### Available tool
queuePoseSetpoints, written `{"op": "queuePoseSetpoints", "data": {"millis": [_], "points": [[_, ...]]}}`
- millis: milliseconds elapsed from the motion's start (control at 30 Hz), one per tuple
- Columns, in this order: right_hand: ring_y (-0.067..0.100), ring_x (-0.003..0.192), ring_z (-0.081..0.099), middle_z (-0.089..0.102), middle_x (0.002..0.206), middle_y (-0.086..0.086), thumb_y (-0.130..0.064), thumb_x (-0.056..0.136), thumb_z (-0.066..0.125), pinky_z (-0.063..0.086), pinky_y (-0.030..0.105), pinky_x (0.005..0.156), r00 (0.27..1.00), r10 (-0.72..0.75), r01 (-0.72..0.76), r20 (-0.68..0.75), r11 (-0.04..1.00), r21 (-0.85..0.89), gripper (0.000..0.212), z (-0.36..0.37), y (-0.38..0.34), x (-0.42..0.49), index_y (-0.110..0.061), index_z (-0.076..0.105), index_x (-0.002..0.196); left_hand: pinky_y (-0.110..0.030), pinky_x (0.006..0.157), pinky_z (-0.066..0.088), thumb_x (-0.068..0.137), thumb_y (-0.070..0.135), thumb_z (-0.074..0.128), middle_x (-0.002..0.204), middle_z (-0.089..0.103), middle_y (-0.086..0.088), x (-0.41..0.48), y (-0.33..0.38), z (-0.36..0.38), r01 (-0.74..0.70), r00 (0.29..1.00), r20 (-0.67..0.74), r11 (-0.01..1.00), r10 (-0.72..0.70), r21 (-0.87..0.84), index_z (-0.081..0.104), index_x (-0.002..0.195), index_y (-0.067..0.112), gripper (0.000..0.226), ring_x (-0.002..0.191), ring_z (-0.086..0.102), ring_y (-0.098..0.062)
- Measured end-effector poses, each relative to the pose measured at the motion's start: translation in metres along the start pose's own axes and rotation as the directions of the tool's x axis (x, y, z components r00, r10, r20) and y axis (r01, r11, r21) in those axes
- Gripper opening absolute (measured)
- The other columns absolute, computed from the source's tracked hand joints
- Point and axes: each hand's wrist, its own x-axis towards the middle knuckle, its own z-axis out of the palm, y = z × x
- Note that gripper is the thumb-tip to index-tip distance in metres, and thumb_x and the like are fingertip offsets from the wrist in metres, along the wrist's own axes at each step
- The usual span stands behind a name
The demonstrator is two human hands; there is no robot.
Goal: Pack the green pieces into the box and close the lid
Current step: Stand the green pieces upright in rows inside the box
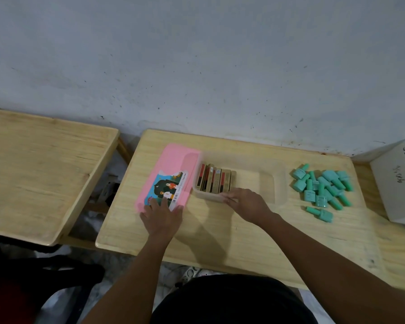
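A clear plastic box point(278, 181) stands in the middle of the wooden table point(232, 237). Its left part holds a row of gold and red slim packs point(215, 177); its right part looks bare. The pink lid point(173, 164), with a picture label, lies flat to the left of the box. My left hand point(161, 218) rests flat on the lid's near edge, fingers spread. My right hand point(246, 202) grips the box's near rim by the packs. A heap of several green bottles point(323, 185) lies on the table right of the box, away from both hands.
A white cardboard carton point(398, 181) with handwriting sits at the table's far right edge. A second wooden table point(40, 174) stands to the left across a gap. A grey wall runs behind both tables. Dark items lie on the floor at lower left.
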Motion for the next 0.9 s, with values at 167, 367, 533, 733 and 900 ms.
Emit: {"op": "queuePoseSetpoints", "data": {"millis": [167, 367, 533, 733, 900], "points": [[0.015, 0.099, 0.061, 0.065, 0.109, -0.01, -0.043, 0.1, 0.043, 0.047, 0.032, 0.075, 0.999, -0.013, 0.01, -0.044, 0.997, -0.072, 0.031, 0.002, -0.002, -0.008, -0.037, 0.063, 0.124, -0.046, 0.1, 0.038, 0.087, 0.061, 0.042, 0.128, 0.051, -0.02, 0.009, 0.008, -0.013, -0.026, 0.998, -0.062, 0.994, 0.02, -0.105, 0.057, 0.119, 0.012, 0.06, 0.118, 0.047, -0.036], [0.011, 0.104, 0.062, 0.068, 0.114, -0.012, -0.043, 0.097, 0.05, 0.049, 0.03, 0.082, 0.983, 0.019, -0.032, -0.183, 0.997, -0.07, 0.029, -0.002, 0.013, -0.028, -0.034, 0.068, 0.118, -0.028, 0.08, 0.043, 0.094, 0.04, 0.051, 0.107, 0.066, -0.004, 0.009, 0.064, -0.046, -0.084, 0.992, 0.009, 0.715, 0.126, -0.694, 0.063, 0.121, 0.012, 0.041, 0.094, 0.06, -0.019], [0.012, 0.102, 0.063, 0.069, 0.114, -0.01, -0.036, 0.097, 0.052, 0.05, 0.032, 0.084, 0.974, 0.047, -0.062, -0.222, 0.996, -0.062, 0.026, -0.009, 0.025, -0.04, -0.034, 0.068, 0.117, -0.025, 0.063, 0.036, 0.09, 0.005, 0.054, 0.071, 0.063, -0.011, 0.01, 0.079, -0.045, -0.196, 0.98, -0.108, 0.744, 0.166, -0.639, 0.07, 0.082, -0.002, 0.02, 0.068, 0.052, -0.021], [0.01, 0.098, 0.064, 0.069, 0.11, -0.01, -0.036, 0.095, 0.055, 0.048, 0.027, 0.079, 0.935, 0.124, -0.128, -0.332, 0.992, 0.01, 0.026, -0.024, 0.042, -0.061, -0.03, 0.069, 0.116, -0.033, 0.071, 0.044, 0.091, 0.008, 0.052, 0.086, 0.065, -0.017, 0.008, 0.081, -0.044, -0.214, 0.977, -0.134, 0.768, 0.166, -0.604, 0.068, 0.091, 0.0, 0.018, 0.08, 0.059, -0.03], [0.01, 0.091, 0.064, 0.07, 0.104, -0.008, -0.031, 0.093, 0.059, 0.048, 0.027, 0.073, 0.809, 0.297, -0.258, -0.507, 0.955, 0.149, 0.023, -0.051, 0.074, -0.097, -0.029, 0.069, 0.114, -0.041, 0.089, 0.048, 0.093, 0.021, 0.052, 0.124, 0.055, -0.013, -0.002, 0.111, -0.053, -0.444, 0.885, -0.355, 0.778, 0.303, -0.444, 0.058, 0.124, 0.008, 0.033, 0.113, 0.054, -0.03]]}}
